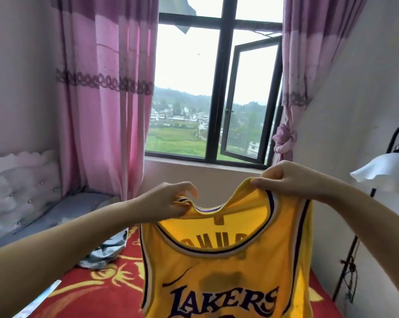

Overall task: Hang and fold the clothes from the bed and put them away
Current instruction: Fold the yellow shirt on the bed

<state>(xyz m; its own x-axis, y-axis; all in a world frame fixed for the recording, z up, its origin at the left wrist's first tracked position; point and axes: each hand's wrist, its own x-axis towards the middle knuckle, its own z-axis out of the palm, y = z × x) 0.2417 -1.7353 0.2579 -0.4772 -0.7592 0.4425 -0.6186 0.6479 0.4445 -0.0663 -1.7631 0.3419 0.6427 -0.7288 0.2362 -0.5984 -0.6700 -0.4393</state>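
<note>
Sleeveless yellow mesh basketball jersey with purple lettering (228, 260) held upright above the red bed cover with gold pattern (97, 283). Left hand (171, 200) and right hand (287, 177) each pinch a shoulder strap, fingers closed on fabric, probably spreading it for hanging or folding. Behind: crumpled grey garment (106, 253), pink curtains (106, 88), open dark-framed window (219, 88).

Yellow jersey (228, 267), "LAKERS" across the chest, held up over the bed (97, 294) with its red-and-gold cover. Left hand (171, 200) pinches one shoulder strap; right hand (287, 180) pinches the other. Grey garment (106, 253) on bed. Pink curtains (106, 88), open window (216, 88), white lamp (384, 171).
</note>
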